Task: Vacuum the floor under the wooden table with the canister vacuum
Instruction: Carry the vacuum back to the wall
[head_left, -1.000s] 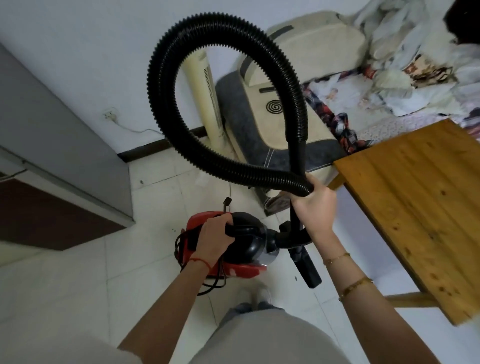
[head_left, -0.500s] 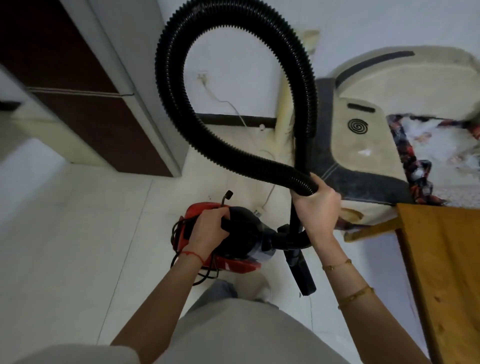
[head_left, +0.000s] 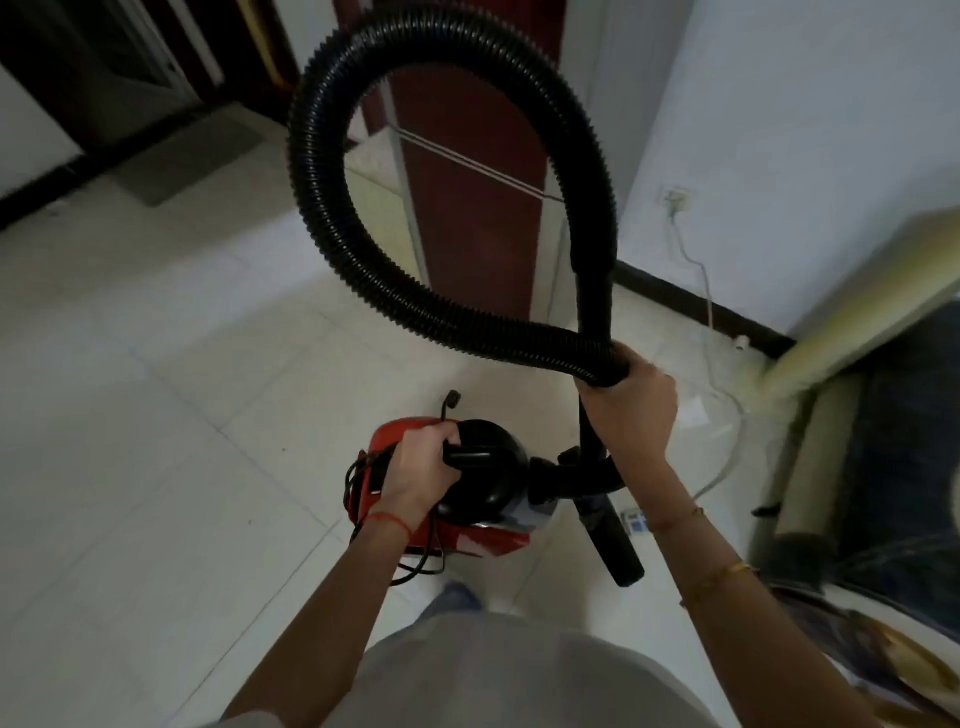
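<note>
A red and black canister vacuum (head_left: 467, 530) hangs above the tiled floor, carried by its black top handle in my left hand (head_left: 418, 467). Its ribbed black hose (head_left: 332, 218) arcs up in a big loop in front of me. My right hand (head_left: 626, 410) grips the hose where the loop crosses the rigid tube, and the black nozzle (head_left: 618, 545) points down beside the canister. A black power cord (head_left: 358, 478) is bundled at the canister's rear. The wooden table is out of view.
A dark red door (head_left: 467, 208) stands ahead beside a white wall with a socket (head_left: 675, 200) and a trailing white cable (head_left: 722, 395). A cream tower fan (head_left: 852, 322) and padded furniture (head_left: 893, 467) sit at right. Pale floor tiles (head_left: 156, 441) spread left.
My view has swung left: the wooden table and the bedding have left the frame, and the door and hallway floor have come in. Both hands keep the same grips on the vacuum and hose.
</note>
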